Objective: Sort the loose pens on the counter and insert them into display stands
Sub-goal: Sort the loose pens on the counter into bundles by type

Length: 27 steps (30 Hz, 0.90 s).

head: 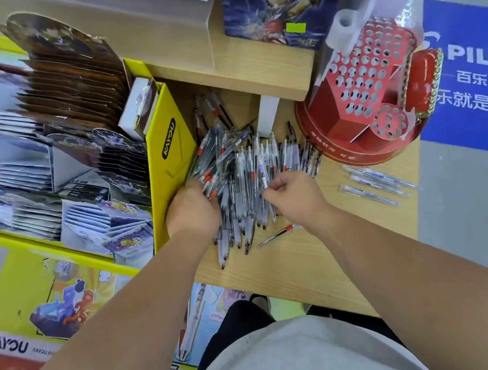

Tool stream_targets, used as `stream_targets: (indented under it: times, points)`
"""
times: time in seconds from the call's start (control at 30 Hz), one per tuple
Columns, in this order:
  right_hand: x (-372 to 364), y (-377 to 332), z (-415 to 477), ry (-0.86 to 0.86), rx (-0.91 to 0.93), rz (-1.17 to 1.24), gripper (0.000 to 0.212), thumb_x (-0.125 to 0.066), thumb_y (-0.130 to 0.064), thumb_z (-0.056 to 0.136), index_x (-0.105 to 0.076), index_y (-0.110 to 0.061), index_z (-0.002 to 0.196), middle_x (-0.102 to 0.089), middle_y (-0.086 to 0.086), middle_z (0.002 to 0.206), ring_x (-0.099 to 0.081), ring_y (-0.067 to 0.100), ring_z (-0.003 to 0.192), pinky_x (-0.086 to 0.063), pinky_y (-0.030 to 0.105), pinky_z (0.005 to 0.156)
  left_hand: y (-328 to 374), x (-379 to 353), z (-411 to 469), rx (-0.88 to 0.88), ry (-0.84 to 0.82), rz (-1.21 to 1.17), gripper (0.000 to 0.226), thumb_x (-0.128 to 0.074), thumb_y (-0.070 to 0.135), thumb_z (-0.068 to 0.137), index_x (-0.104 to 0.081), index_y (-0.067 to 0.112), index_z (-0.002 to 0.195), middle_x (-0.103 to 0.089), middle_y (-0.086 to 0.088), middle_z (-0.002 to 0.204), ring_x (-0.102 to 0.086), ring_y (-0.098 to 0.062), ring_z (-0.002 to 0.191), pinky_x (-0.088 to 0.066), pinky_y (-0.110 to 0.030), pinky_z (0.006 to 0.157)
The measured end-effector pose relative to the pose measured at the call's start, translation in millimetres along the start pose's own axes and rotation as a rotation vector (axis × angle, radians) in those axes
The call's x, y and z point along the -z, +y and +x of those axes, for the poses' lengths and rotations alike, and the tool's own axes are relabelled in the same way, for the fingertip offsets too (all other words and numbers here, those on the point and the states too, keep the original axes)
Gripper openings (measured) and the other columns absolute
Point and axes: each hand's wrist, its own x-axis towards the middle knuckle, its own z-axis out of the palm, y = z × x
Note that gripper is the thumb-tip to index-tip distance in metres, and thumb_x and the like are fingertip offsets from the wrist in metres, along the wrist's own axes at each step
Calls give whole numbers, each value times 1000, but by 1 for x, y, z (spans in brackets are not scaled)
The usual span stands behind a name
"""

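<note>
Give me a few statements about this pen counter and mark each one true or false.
1. The left hand and the right hand are both at the pile of pens. True.
2. The red display stand is packed with pens. False: its holes look empty.
3. The red display stand sits left of the pile. False: it sits to the right, and the yellow box is on the left.
4. Some separate pens lie on the counter, apart from the pile on its right. True.
</note>
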Motion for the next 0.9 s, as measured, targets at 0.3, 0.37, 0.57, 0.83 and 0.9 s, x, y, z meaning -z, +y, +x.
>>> stream_targets:
  times: [0.3,0.37,0.57,0.83,0.9]
  points:
    - [3,6,0,-2,2,14,8,-68,-20,87,-67,-15,93,-68,6,69,-67,25,69,-59,45,75,1,5,-2,66,-89,-22,19,-67,29,95,-66,10,94,-69,-7,81,-61,-22,66,-45,-29,60]
    - [3,7,0,-7,7,27,8,-66,-19,89,-67,-14,95,-65,1,62,-63,19,60,-58,40,71,-1,6,-4,50,-105,-18,22,-64,28,96,-61,10,83,-63,-5,66,-58,-20,56,-41,-27,52]
    - [4,7,-3,-16,36,40,5,-65,-18,89,-65,-14,93,-63,0,60,-61,18,59,-53,35,67,-8,14,-24,-60,1,15,33,-56,23,98,-42,20,69,-49,-1,55,-47,-23,50,-24,-27,45]
    - [17,24,-5,15,2,95,2,-64,-17,88,-65,-18,90,-63,0,58,-59,15,55,-51,33,64,44,23,16,-190,77,-4,17,-50,15,102,-58,8,116,-55,-12,105,-52,-23,81,-42,-34,66]
    - [20,25,-6,21,-1,104,1,-65,-18,88,-66,-18,89,-66,8,64,-60,19,59,-53,38,66,55,22,32,-161,53,56,25,-51,18,102,-56,9,125,-54,-15,120,-58,-27,87,-51,-38,74]
